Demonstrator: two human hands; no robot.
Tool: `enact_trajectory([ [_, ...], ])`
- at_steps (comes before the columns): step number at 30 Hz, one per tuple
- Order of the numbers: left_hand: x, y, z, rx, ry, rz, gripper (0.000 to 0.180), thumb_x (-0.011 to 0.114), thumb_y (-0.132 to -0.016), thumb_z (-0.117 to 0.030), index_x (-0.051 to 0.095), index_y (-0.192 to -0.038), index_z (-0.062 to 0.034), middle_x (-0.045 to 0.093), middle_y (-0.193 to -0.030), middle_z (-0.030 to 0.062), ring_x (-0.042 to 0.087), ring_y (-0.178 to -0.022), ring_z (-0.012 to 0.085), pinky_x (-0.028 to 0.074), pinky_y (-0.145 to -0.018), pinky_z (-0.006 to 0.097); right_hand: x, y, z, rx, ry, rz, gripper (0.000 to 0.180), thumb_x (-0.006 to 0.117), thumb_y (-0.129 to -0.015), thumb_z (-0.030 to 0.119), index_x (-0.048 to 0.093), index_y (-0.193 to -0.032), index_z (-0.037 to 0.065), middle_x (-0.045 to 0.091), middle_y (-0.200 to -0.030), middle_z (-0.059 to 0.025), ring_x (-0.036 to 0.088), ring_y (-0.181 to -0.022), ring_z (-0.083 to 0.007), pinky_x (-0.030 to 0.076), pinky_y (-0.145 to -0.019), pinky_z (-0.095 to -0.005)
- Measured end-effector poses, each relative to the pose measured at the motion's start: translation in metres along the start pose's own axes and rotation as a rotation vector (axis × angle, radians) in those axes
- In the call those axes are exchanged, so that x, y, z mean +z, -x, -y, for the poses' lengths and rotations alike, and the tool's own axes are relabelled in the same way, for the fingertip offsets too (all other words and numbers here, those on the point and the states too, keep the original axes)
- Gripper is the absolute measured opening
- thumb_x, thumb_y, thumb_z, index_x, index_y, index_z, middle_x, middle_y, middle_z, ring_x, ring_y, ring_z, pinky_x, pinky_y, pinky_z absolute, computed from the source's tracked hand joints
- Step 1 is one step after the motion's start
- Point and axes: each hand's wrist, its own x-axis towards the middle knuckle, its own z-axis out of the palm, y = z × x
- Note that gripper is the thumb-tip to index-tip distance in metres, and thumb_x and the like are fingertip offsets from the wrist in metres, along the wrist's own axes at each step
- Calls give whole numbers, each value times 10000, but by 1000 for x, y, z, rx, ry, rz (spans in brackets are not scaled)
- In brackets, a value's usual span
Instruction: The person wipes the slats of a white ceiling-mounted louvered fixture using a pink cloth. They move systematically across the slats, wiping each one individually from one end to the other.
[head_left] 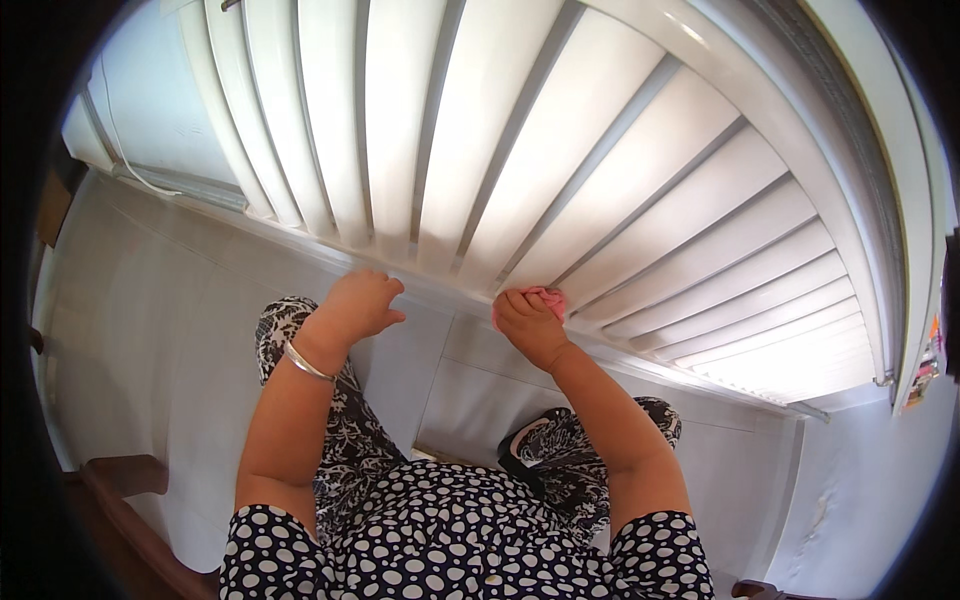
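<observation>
A white panel of long slats [480, 130] stands in front of me, with a white rail [430, 280] along its bottom. My right hand [530, 325] presses a crumpled pink cloth [550, 297] against the lower ends of the slats, near that rail. The fingers curve over the cloth and hide part of it. Off to the left, my left hand [362, 303] hovers just short of the bottom rail. Its thumb stands apart from loosely bent fingers, and nothing shows in it. A silver bangle [306, 362] circles the left wrist.
Pale floor tiles [180, 300] spread below me, under my patterned trouser legs. At the lower left is a piece of brown wooden furniture [125, 475]. A thin white cable [125, 150] hangs at the far left. A pale wall [850, 490] rises on the right.
</observation>
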Motion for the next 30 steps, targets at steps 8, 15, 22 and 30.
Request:
enact_trajectory([
  [8, 8, -2, 3, 45, -3, -69, 351, 719, -785, -328, 649, -1022, -78, 661, -951, 131, 623, -941, 310, 505, -820, 418, -126, -29, -59, 193, 159, -231, 278, 591, -729, 117, 617, -1001, 67, 566, -1097, -72, 518, -1020, -246, 401, -801, -389],
  [15, 13, 1, 8, 38, 12, -57, 365, 715, -788, -302, 622, -1068, -87, 638, -1003, 109, 594, -984, 314, 485, -847, 426, -243, -63, -128, 418, 330, -660, 311, 588, -763, 96, 622, -1067, 149, 551, -1170, -31, 503, -1070, -250, 377, -833, -430],
  [22, 12, 0, 3, 29, -12, -29, 364, 713, -788, -297, 625, -1072, -87, 638, -1009, 102, 585, -1014, 303, 481, -861, 420, -200, -61, -102, 317, 334, -491, 286, 581, -732, 104, 614, -1017, 98, 555, -1124, -31, 508, -1064, -244, 386, -833, -389],
  [30, 12, 3, 3, 33, -48, -63, 340, 714, -792, -317, 640, -1021, -77, 642, -994, 107, 604, -992, 300, 493, -860, 407, -100, -37, -52, 115, 274, -198, 269, 559, -745, 173, 633, -977, 58, 567, -1120, -83, 499, -1109, -258, 381, -874, -374],
])
